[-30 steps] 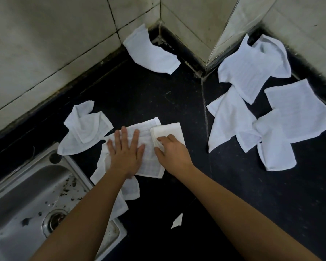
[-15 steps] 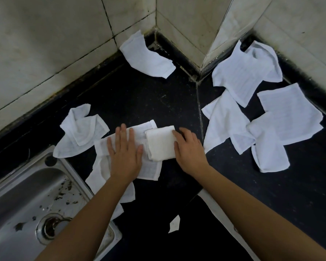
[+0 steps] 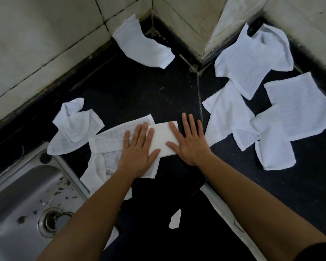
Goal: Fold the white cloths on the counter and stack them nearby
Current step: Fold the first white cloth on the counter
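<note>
A small folded white cloth (image 3: 161,139) lies on the black counter (image 3: 139,95) between my hands, on top of a spread white cloth (image 3: 109,140). My left hand (image 3: 138,149) lies flat with straight fingers across both cloths. My right hand (image 3: 190,140) presses flat on the folded cloth's right edge and the counter. A crumpled cloth (image 3: 74,125) sits to the left. Another cloth (image 3: 142,44) lies at the back by the wall. Several unfolded cloths (image 3: 252,72) are scattered at the right.
A steel sink (image 3: 24,200) with a drain fills the lower left. Tiled walls (image 3: 45,34) and a corner pillar (image 3: 196,21) bound the back. The counter's front edge (image 3: 220,206) runs below my right arm. A white scrap (image 3: 175,220) shows below it.
My right hand has let go of the folded cloth and now lies flat on it. My left hand has slid right onto the folded cloth's left part.
</note>
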Motion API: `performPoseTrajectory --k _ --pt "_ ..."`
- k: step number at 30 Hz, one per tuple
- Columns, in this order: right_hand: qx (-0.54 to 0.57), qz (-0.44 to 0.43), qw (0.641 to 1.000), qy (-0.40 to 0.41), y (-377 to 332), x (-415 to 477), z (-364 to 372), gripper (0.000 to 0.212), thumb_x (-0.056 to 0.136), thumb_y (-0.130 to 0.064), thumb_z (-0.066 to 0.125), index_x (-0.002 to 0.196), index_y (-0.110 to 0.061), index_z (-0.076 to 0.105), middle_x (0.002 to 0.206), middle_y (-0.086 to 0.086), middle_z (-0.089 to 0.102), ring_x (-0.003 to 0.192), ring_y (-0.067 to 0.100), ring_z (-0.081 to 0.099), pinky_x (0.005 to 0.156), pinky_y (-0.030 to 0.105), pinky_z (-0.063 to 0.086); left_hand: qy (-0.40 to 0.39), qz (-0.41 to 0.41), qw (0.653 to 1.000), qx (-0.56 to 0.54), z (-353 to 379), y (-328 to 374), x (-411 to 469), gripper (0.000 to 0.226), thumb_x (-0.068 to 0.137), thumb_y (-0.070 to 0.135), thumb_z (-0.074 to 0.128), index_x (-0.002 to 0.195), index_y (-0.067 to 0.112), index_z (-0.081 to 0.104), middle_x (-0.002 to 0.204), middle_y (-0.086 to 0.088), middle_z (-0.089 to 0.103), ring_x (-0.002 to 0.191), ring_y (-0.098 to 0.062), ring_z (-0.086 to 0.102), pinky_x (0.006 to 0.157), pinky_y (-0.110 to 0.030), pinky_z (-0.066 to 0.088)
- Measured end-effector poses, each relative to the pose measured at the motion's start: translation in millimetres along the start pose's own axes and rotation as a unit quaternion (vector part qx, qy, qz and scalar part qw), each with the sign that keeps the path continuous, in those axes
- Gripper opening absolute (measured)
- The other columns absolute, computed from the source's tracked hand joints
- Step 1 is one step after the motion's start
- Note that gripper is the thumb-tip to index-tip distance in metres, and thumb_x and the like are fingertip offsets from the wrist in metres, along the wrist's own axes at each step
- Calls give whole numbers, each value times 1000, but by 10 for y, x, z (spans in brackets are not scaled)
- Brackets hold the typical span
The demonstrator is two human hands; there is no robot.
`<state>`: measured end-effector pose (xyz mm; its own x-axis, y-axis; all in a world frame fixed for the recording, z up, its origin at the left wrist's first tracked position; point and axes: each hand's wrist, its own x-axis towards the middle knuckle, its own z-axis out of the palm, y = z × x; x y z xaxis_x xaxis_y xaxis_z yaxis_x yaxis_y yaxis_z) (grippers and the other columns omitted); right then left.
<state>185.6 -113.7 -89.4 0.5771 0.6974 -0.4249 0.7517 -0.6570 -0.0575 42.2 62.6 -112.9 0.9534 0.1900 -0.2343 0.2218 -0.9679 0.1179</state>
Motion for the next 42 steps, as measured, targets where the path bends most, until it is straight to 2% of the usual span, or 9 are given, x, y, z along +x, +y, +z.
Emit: performPoseTrajectory --k 4,8,15,20,23,28,32,35,42 --pt "82 40 995 46 -72 -64 -70 82 96 -70 23 160 -23 1 165 19 4 151 37 7 121 54 12 -2 0 1000 3 -20 4 3 76 100 60 16 158 13 7 166 -12 -2 153 -26 -3 120 -58 6" --pt "241 183 944 136 -179 -118 -135 65 93 -65 45 131 -13 54 122 10 58 111 29 55 94 43 45 -11 -5 1000 8 -17 -3 16 76 100 61 11 158 13 4 165 -13 -3 153 -27 -4 120 -58 6" --pt "429 166 885 -67 -76 -11 -316 33 85 -35 74 111 -17 70 107 0 70 92 15 63 82 29 52 -22 -15 999 -26 -132 -8 -32 78 96 65 1 155 16 -18 163 -13 -20 151 -26 -16 122 -50 -3" --pt "542 133 829 -41 50 -160 -515 11 81 -32 77 84 -28 68 94 -9 69 91 11 64 82 27 51 75 -119 972 -188 -460 -53 -162 77 100 60 27 157 22 -6 165 -8 -12 152 -22 -12 121 -39 -1" --pt "588 120 799 26 89 -300 -734 8 82 -30 74 81 -28 66 80 -14 66 75 1 61 71 21 46 87 -214 908 -348 -727 -73 -170 76 99 54 41 157 17 10 166 -7 6 152 -21 3 122 -40 9" --pt "695 141 703 52 77 -529 -1109 6 89 -19 64 87 -25 64 83 -7 64 75 10 60 63 23 45 22 -335 666 -667 -1205 93 -178 70 95 52 53 154 23 28 158 -2 32 142 -23 34 116 -44 31" --pt "831 78 550 16 77 -759 -1327 18 91 -9 61 105 -18 68 107 5 74 98 18 70 82 33 60 -69 -295 493 -816 -1410 329 -236 80 89 55 61 151 14 31 147 -15 46 136 -31 43 113 -52 34" --pt "835 38 549 -11 103 -954 -1371 37 92 -6 58 128 -16 64 124 7 70 116 23 66 98 39 55 -145 -209 405 -878 -1529 447 -272 85 85 66 58 145 9 40 139 -18 57 127 -37 55 111 -59 34" --pt "818 99 564 -45 168 -1387 -1225 30 88 -22 50 113 -8 59 104 13 59 93 29 59 93 43 49 -188 -140 459 -857 -1621 564 -429 71 89 64 52 139 13 50 133 -12 63 120 -34 62 96 -53 50"
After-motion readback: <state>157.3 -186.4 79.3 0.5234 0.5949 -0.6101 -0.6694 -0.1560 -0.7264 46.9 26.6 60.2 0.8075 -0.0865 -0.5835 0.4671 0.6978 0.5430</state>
